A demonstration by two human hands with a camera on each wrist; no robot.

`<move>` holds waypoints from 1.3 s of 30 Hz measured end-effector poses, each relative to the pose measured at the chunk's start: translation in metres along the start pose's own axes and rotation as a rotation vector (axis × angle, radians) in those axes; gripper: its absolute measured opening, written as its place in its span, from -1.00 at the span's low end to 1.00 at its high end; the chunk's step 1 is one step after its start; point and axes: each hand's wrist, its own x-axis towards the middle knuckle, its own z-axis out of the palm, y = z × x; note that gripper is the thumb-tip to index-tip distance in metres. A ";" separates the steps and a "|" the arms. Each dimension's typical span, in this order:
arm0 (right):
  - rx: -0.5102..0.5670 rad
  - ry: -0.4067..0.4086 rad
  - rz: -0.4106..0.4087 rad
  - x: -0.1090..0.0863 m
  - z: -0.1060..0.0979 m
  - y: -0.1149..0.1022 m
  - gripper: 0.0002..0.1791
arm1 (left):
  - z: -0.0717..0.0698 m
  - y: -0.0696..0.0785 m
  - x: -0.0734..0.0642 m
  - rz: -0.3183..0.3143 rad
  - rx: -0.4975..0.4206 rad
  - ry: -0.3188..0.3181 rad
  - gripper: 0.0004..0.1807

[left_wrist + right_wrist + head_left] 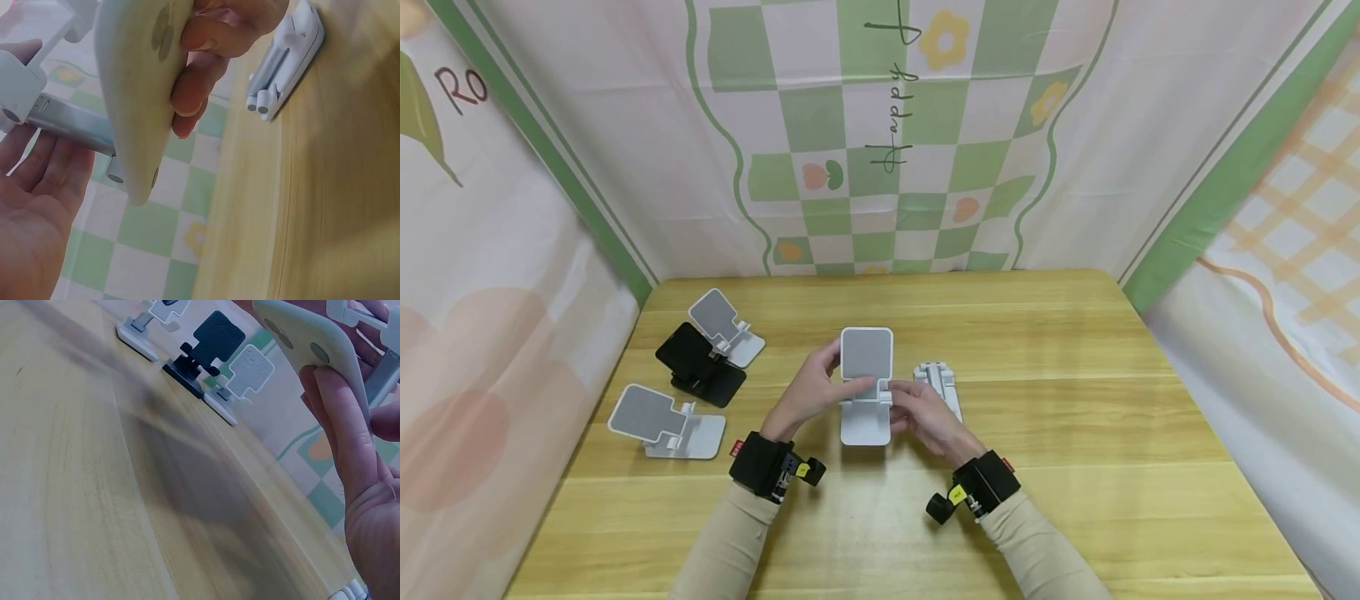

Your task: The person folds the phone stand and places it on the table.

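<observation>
A white phone stand (866,385) is held up at the middle of the wooden bench (1075,467), its grey-padded plate upright and facing the head camera, its flat base toward the person. The left hand (808,392) is placed against the left edge of the plate, the thumb laid across the plate's lower front and the fingers (37,159) seen behind it in the left wrist view, lying fairly straight along the silver arm of the stand. The right hand (925,419) is curled round the base on the right side; in the right wrist view its fingers (334,419) are pressed against the underside of the base — so the stand is gripped from both sides and lifted clear of the bench. Just beside the right hand, a folded white stand (938,385) lies flat on the bench. Well apart, at the left end of the bench, three more unfolded stands are set out: a white one (664,423) nearest the front, a black one (698,364) behind it, and another white one (725,326) touching or just beside the black — which of the two cannot be told.
</observation>
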 end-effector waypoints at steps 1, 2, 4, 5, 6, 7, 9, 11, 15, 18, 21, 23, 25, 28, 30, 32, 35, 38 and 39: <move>0.000 0.002 0.002 0.000 0.000 0.000 -0.46 | 0.000 0.000 0.000 -0.001 0.001 0.000 -0.34; 0.002 0.005 0.004 0.000 0.000 0.000 -0.46 | 0.000 -0.001 0.000 -0.002 0.004 0.000 -0.34; 0.003 0.006 0.003 0.000 0.000 0.001 -0.46 | 0.000 -0.001 0.000 -0.004 0.008 -0.001 -0.34; 0.002 0.006 0.003 0.000 0.000 0.001 -0.46 | 0.000 -0.001 0.000 -0.005 0.011 0.000 -0.35; 0.000 0.006 0.002 0.001 -0.001 0.002 -0.46 | 0.000 -0.002 0.001 -0.007 0.013 0.002 -0.35; -0.002 0.005 0.001 0.001 -0.001 0.002 -0.46 | 0.000 -0.002 0.001 -0.010 0.014 0.003 -0.35; -0.004 0.003 -0.001 0.001 -0.002 0.003 -0.46 | 0.000 -0.001 0.001 -0.021 0.008 0.008 -0.36; -0.009 0.003 -0.002 0.001 -0.003 0.003 -0.46 | 0.001 -0.002 0.001 -0.031 0.003 0.013 -0.37; -0.020 0.007 -0.002 0.001 -0.003 0.004 -0.46 | 0.001 -0.002 0.000 -0.041 -0.001 0.019 -0.37; -0.028 0.009 -0.003 0.000 -0.003 0.003 -0.46 | 0.002 -0.002 0.000 -0.033 0.006 0.019 -0.37; -0.031 0.009 -0.004 0.000 -0.003 0.004 -0.45 | 0.003 -0.001 0.001 -0.024 0.011 0.020 -0.38; -0.032 0.008 -0.004 0.000 -0.003 0.004 -0.45 | 0.003 -0.002 0.001 -0.018 0.013 0.022 -0.38; -0.030 0.009 -0.002 0.000 -0.003 0.005 -0.46 | 0.004 -0.002 0.001 -0.014 0.014 0.024 -0.39; -0.029 0.005 -0.004 0.000 -0.003 0.004 -0.46 | 0.004 -0.002 0.001 -0.008 0.019 0.027 -0.39; -0.026 0.002 -0.004 -0.001 -0.003 0.004 -0.46 | 0.004 -0.002 0.001 -0.005 0.022 0.029 -0.39; -0.020 -0.002 -0.004 -0.001 -0.003 0.003 -0.46 | 0.004 -0.002 0.001 -0.004 0.024 0.031 -0.39; -0.011 -0.005 0.000 -0.001 -0.002 0.003 -0.46 | 0.004 -0.001 0.000 -0.010 0.025 0.037 -0.40; -0.004 -0.010 0.000 -0.001 -0.001 0.003 -0.47 | 0.004 -0.002 0.001 -0.012 0.035 0.046 -0.41; -0.005 -0.010 0.001 -0.001 -0.001 0.003 -0.47 | 0.005 -0.002 0.001 -0.010 0.039 0.049 -0.42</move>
